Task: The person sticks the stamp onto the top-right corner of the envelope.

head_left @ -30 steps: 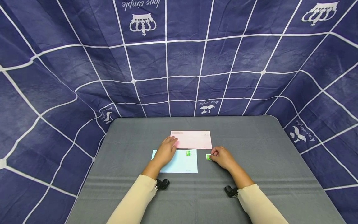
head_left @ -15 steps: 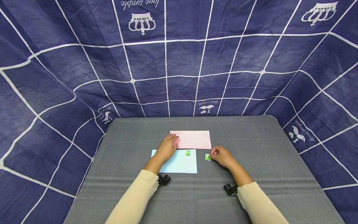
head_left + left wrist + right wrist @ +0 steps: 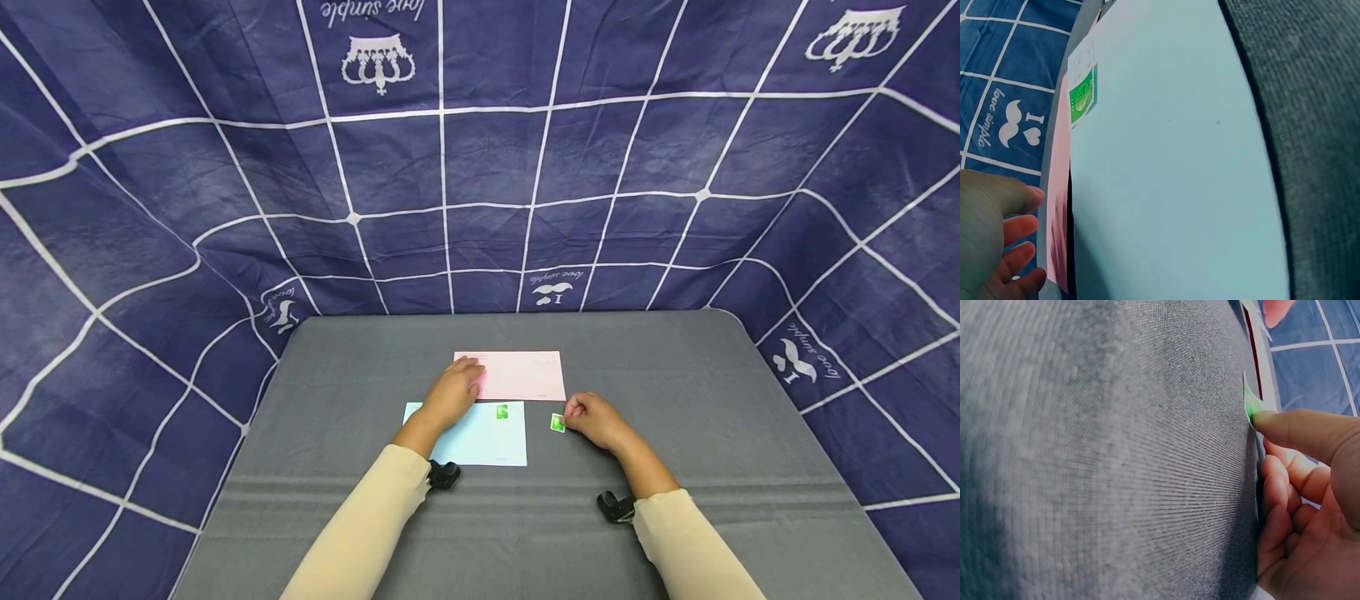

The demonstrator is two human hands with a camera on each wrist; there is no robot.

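Observation:
A pink envelope (image 3: 525, 375) lies flat on the table, its left end partly covered by my left hand (image 3: 452, 395). Loosely bent fingers of that hand rest over the paper. Nearer to me is a light blue envelope (image 3: 487, 442), with a green postage stamp (image 3: 1082, 97) at its upper right corner. My left wrist crosses over its left part. To the right of both envelopes, my right hand (image 3: 595, 418) pinches a second green stamp with a white edge (image 3: 557, 422) by its right side. In the right wrist view the thumb covers part of this stamp (image 3: 1250, 403), low over the cloth.
A grey cloth covers the table (image 3: 660, 367). Behind and at both sides hangs a dark blue curtain (image 3: 495, 158) with white lines. Black wrist mounts (image 3: 615, 507) sit at both cuffs.
My left hand has slid slightly forward and right over the pink envelope. The stamp in my right hand has turned a little, and more of it shows. The right arm has barely moved.

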